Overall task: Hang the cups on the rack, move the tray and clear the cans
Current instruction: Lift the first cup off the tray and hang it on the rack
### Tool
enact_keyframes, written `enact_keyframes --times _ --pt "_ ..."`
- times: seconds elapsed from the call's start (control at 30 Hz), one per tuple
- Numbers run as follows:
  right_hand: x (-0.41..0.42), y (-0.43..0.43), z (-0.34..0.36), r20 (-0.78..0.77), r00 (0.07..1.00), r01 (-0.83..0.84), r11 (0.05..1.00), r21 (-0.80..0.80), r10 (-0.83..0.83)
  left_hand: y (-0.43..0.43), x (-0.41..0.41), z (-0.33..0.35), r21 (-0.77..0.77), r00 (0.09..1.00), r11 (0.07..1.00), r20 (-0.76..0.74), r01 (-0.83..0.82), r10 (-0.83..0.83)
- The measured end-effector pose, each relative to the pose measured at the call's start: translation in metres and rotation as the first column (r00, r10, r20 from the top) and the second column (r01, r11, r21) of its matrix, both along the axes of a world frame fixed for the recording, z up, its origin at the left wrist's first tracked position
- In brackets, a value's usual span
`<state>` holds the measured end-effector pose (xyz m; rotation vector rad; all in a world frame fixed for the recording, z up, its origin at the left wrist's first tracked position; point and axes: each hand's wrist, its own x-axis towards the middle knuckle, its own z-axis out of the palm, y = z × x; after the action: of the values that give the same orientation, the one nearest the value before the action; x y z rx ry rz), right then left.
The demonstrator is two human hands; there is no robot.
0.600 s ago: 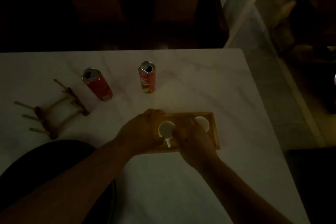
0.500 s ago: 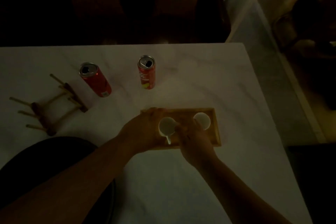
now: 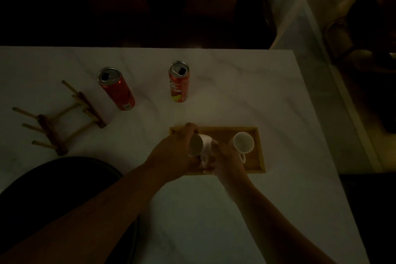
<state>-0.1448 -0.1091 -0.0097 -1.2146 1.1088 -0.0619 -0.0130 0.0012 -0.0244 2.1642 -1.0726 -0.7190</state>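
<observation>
A wooden tray lies on the white marble table. Over the tray's left half, a white cup is tipped on its side with its mouth turned left. My left hand wraps around it, and my right hand pinches its handle from the right. A second white cup stands upright in the tray's right half. The wooden peg rack sits at the left of the table. Two open red cans stand behind: one near the rack, another farther right.
A dark round shape, perhaps a chair seat, overlaps the table's near-left edge. The table ends at the right, with floor beyond. Dark chairs stand behind the far edge.
The left cup has gone from upright in the tray to tipped on its side and slightly raised, held by both hands. The view has shifted a little.
</observation>
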Motion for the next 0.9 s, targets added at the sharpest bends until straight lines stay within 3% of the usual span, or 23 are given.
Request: enact_keyframes --times 0.13,0.23,0.33,0.43,0.67,0.8,0.9 --pt "0.015 0.012 0.011 0.117 0.987 0.056 0.921 0.385 -0.109 0.022 0.001 0.025 -0.071 0.969 0.980 -0.180 -0.184 0.169" --pt "0.030 0.024 0.020 0.214 0.968 0.025 0.901 0.432 -0.130 0.043 0.008 0.039 -0.108 0.955 0.966 -0.212 -0.235 0.208" --pt "0.048 0.037 0.032 0.284 0.958 -0.051 0.956 0.288 -0.034 0.068 0.022 0.048 -0.117 0.962 0.961 -0.140 -0.250 0.233" --pt "0.070 0.056 0.044 0.226 0.962 -0.154 0.988 -0.014 0.153 0.095 0.037 0.053 -0.099 0.955 0.953 -0.105 -0.286 0.276" --pt "0.117 0.117 0.068 0.117 0.946 -0.225 0.870 -0.439 0.303 0.142 0.053 0.069 -0.142 0.900 0.891 0.008 -0.431 0.437" --pt "0.138 0.150 0.077 0.104 0.884 -0.331 0.769 -0.547 0.455 0.168 0.063 0.077 -0.149 0.850 0.848 0.064 -0.509 0.522" --pt "0.155 0.168 0.085 0.119 0.853 -0.368 0.746 -0.555 0.509 0.189 0.082 0.084 -0.112 0.857 0.862 0.100 -0.494 0.505"
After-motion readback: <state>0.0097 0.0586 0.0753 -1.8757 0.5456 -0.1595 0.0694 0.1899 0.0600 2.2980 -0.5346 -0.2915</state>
